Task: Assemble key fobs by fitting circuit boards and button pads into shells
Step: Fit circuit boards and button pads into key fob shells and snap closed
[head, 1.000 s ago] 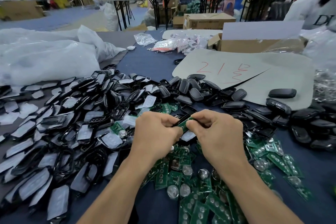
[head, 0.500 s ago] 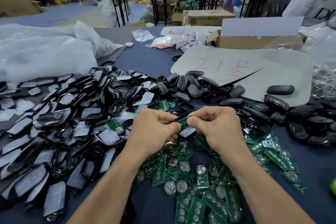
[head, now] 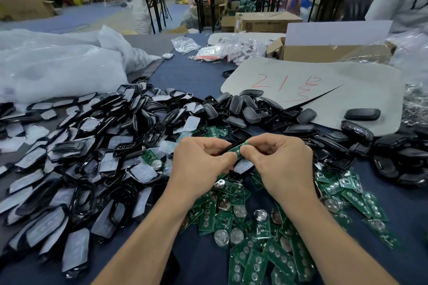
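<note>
Little has changed over the last second. My left hand (head: 199,159) and right hand (head: 282,162) stay together above the near middle of the worktop (head: 196,76), both pinching one black shell (head: 234,143) and the green circuit board (head: 240,146) I am working into it. The board still shows between my fingertips (so I judge it not yet seated). Loose boards (head: 254,238) lie nearer me, beneath my wrists.
</note>
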